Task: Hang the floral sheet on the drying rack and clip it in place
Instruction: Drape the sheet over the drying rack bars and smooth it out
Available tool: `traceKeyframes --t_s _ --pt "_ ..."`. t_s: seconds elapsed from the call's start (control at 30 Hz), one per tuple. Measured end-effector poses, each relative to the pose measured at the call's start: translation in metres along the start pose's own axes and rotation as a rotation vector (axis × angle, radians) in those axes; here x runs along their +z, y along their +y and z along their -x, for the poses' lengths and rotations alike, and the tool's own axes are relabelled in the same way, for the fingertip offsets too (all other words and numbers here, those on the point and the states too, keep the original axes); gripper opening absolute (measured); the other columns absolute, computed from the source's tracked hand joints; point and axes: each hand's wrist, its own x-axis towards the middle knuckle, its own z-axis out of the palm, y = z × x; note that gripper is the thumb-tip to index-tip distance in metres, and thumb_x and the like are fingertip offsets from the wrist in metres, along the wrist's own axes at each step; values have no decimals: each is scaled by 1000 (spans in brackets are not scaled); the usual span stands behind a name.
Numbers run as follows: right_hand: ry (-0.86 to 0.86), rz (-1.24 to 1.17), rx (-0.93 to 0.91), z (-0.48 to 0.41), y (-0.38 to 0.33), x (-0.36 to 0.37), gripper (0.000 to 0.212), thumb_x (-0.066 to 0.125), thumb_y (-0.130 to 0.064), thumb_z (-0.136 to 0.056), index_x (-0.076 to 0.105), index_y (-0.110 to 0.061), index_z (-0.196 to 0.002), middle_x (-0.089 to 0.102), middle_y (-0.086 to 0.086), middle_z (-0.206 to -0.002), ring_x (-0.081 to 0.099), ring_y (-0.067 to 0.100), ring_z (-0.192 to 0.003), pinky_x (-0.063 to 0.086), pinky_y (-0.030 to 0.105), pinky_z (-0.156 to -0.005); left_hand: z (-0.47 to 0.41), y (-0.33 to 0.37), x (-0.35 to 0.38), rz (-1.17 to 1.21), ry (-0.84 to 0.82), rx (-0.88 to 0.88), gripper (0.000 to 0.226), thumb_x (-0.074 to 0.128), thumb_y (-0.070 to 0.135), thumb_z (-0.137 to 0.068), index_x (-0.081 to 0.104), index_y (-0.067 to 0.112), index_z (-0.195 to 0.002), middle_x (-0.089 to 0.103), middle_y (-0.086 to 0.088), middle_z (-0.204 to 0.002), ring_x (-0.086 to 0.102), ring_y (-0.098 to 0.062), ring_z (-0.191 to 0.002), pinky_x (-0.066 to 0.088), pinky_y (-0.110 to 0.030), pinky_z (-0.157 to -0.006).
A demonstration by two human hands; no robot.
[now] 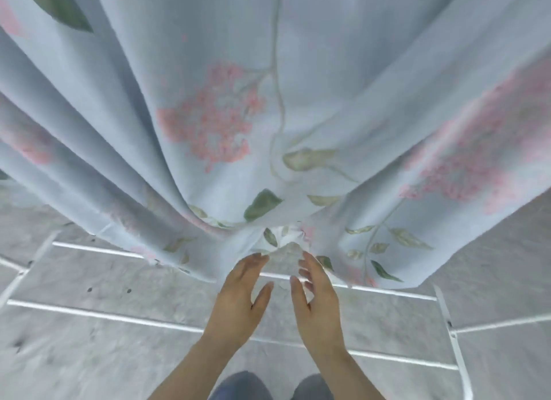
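Note:
The floral sheet [298, 101], pale blue with pink blossoms and green leaves, drapes in deep folds over the far part of the white drying rack [104, 311] and fills the upper view. Its near edge bunches into a white gather at the centre. My left hand [243, 298] reaches toward that gather with straight fingers, the fingertips at the cloth's edge. My right hand [317, 298] is beside it, fingers spread and relaxed, tips close to the same bunched edge. Neither hand grips anything. No clip is visible.
White rack rails cross the view below the sheet, with a side bar [453, 334] at the right. Under the rack lies a grey marbled tile floor [89, 364]. My knees [244, 384] show at the bottom edge.

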Motion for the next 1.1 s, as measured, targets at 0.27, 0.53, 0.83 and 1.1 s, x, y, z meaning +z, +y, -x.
traceKeyframes --t_s 0.27,0.53,0.83,1.1 --pt "-143 38 216 103 -110 -64 41 53 -24 -97 48 -24 -137 57 -17 -124 55 -1 -113 45 23 -99 99 113 -96 66 -128 -264 43 54 35 -94 47 26 -136 49 12 -133 51 -7 -116 42 -23 -99" --pt "-307 -15 356 167 -249 -156 31 53 -22 -96 49 -36 -124 59 -13 -118 58 2 -108 47 22 -94 149 249 -209 98 -178 -412 41 55 34 -94 51 26 -133 50 14 -128 53 -6 -112 42 -18 -94" --pt "-145 -41 269 178 -316 -211 24 55 -18 -96 57 -29 -117 64 -15 -108 58 -8 -100 46 10 -85 150 306 -259 166 -114 -343 36 56 36 -92 55 28 -127 53 17 -122 55 -2 -107 47 -22 -92" --pt "26 -57 168 190 -350 -248 17 56 -20 -96 63 -31 -107 68 -16 -100 60 -8 -97 43 5 -79 138 352 -273 255 -115 -178 24 55 33 -94 58 33 -117 54 29 -113 51 10 -108 41 -5 -85"
